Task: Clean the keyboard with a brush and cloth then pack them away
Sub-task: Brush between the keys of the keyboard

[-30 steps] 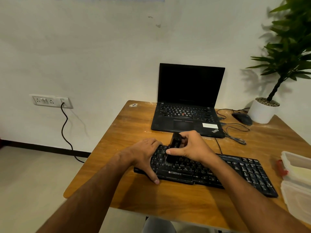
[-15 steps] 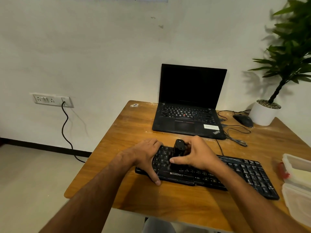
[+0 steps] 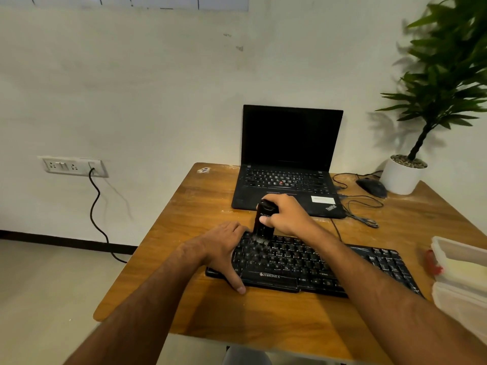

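Observation:
A black keyboard point(image 3: 311, 264) lies across the wooden table point(image 3: 263, 322), in front of me. My right hand point(image 3: 287, 214) grips a black brush point(image 3: 263, 222) held upright, its pale bristles touching the keys on the keyboard's far left rows. My left hand point(image 3: 224, 248) rests on the keyboard's left end, fingers spread over the keys and the thumb down on the front edge. At the right edge stands a clear plastic box point(image 3: 463, 280) with something pale yellow inside and a red thing beside it; whether that is the cloth I cannot tell.
An open black laptop point(image 3: 287, 164) stands behind the keyboard. A black mouse point(image 3: 371, 187) with loose cables point(image 3: 363, 209) and a potted plant point(image 3: 403, 175) occupy the back right. A wall socket point(image 3: 71, 165) with a hanging cord is at left.
My right hand moved the brush from the keyboard's middle rows up to its far rows. My left hand stayed on the keyboard's left end.

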`<state>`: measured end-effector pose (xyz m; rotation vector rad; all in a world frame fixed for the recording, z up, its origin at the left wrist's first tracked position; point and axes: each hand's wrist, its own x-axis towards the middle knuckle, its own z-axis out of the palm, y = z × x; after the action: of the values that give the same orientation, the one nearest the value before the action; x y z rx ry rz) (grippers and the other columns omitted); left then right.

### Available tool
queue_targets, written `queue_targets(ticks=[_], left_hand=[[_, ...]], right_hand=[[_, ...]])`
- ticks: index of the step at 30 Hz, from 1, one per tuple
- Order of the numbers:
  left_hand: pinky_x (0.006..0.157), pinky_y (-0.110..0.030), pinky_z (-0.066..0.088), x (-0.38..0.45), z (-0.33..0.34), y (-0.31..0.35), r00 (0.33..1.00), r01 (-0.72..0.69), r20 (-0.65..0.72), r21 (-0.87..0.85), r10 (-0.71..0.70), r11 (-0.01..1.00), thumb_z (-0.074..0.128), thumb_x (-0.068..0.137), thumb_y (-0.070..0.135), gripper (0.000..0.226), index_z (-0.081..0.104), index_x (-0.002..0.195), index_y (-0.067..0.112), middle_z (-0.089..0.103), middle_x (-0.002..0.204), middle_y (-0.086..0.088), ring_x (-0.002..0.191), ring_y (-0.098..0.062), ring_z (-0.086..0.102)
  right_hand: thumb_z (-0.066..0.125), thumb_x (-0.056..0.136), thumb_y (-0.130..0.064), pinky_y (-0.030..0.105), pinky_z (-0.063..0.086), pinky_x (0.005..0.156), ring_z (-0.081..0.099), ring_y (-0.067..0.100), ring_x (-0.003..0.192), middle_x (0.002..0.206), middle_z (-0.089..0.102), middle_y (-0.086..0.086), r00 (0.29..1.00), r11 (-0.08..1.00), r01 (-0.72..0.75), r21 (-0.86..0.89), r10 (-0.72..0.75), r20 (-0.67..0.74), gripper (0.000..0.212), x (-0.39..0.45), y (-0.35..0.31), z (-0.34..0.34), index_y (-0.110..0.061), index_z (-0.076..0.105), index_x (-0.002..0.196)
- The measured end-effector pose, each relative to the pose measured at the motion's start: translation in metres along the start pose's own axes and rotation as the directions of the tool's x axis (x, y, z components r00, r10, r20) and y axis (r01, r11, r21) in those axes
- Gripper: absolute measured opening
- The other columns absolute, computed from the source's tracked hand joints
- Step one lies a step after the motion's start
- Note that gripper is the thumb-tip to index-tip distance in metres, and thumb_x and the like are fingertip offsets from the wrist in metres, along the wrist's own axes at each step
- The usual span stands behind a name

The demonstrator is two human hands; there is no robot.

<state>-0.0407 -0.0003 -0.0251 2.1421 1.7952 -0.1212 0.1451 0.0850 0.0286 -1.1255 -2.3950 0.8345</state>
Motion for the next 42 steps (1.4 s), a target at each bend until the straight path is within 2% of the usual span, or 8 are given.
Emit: queue_targets(ticks=[3,9,13,17,25,30,35,42], left_hand=[[0.124,-0.046,0.029,0.001,0.002,-0.003,1.0,-0.008,-0.007,-0.022,0.007,1.0,0.091,0.049,0.073,0.137,0.022,0.157,0.026,0.032,0.152,0.005,0.139,-0.016,0.031],[0.122,-0.046,0.032,0.002,0.004,-0.006,1.0,-0.014,-0.008,-0.036,0.014,0.999,0.091,0.046,0.074,0.137,0.023,0.156,0.028,0.034,0.148,0.007,0.136,-0.014,0.033],[0.122,-0.044,0.032,0.001,0.001,-0.003,1.0,-0.006,-0.004,-0.017,0.006,1.0,0.092,0.048,0.073,0.139,0.022,0.157,0.024,0.034,0.148,0.006,0.135,-0.015,0.033],[0.123,-0.043,0.032,0.0,0.002,-0.001,1.0,0.0,-0.012,-0.005,0.0,1.0,0.092,0.05,0.072,0.138,0.022,0.157,0.02,0.034,0.146,0.005,0.133,-0.014,0.033],[0.123,-0.044,0.032,0.001,0.002,-0.002,1.0,-0.024,-0.017,-0.038,0.023,0.999,0.094,0.051,0.068,0.136,0.022,0.157,0.024,0.033,0.149,0.005,0.136,-0.014,0.033],[0.123,-0.045,0.032,0.0,0.0,0.0,1.0,-0.011,0.003,-0.03,0.011,0.999,0.095,0.051,0.067,0.136,0.021,0.158,0.023,0.033,0.149,0.004,0.137,-0.016,0.032],[0.123,-0.043,0.031,0.0,0.0,0.001,1.0,-0.005,-0.006,-0.018,0.005,1.0,0.094,0.051,0.067,0.137,0.02,0.158,0.024,0.033,0.148,0.005,0.136,-0.014,0.032],[0.123,-0.043,0.031,0.001,0.001,-0.001,1.0,-0.014,0.0,-0.03,0.014,0.999,0.094,0.051,0.068,0.136,0.02,0.158,0.025,0.032,0.149,0.006,0.135,-0.013,0.032]], right_hand=[[0.079,0.082,-0.011,0.025,0.044,0.071,0.062,0.016,0.092,0.098,0.068,-0.001,0.999,0.994,-0.005,-0.113,0.01,0.037,0.026,-0.009,0.007,-0.011,-0.018,0.069,0.106],[0.08,0.078,-0.013,0.033,0.051,0.077,0.064,0.016,0.089,0.091,0.069,-0.002,0.994,0.954,-0.029,-0.299,0.059,0.093,0.017,-0.01,0.015,-0.038,-0.019,0.071,0.091],[0.08,0.077,-0.014,0.029,0.05,0.074,0.065,0.015,0.087,0.086,0.068,-0.006,0.997,0.985,0.075,-0.154,-0.068,0.048,0.021,-0.007,-0.003,-0.006,-0.024,0.067,0.09],[0.08,0.079,-0.012,0.033,0.054,0.082,0.066,0.015,0.094,0.096,0.071,-0.004,0.997,0.998,0.059,0.021,-0.058,-0.044,0.028,-0.002,-0.002,0.01,-0.019,0.071,0.105],[0.079,0.082,-0.009,0.033,0.046,0.085,0.062,0.02,0.104,0.106,0.069,0.0,0.987,0.977,-0.152,-0.15,0.158,0.025,0.037,-0.015,0.047,-0.054,-0.018,0.069,0.116],[0.081,0.08,-0.012,0.034,0.05,0.089,0.063,0.017,0.102,0.106,0.071,-0.002,0.998,0.991,-0.057,-0.119,0.053,-0.039,0.037,-0.011,0.031,-0.028,-0.021,0.07,0.114],[0.08,0.08,-0.01,0.033,0.048,0.088,0.064,0.016,0.101,0.103,0.071,-0.002,0.998,0.998,0.041,0.039,-0.039,-0.059,0.029,0.006,0.009,0.004,-0.017,0.072,0.108],[0.077,0.082,-0.007,0.044,0.052,0.093,0.064,0.02,0.103,0.103,0.071,0.001,0.992,0.993,-0.111,-0.041,0.113,0.051,0.029,-0.005,0.05,-0.049,-0.017,0.072,0.108]])
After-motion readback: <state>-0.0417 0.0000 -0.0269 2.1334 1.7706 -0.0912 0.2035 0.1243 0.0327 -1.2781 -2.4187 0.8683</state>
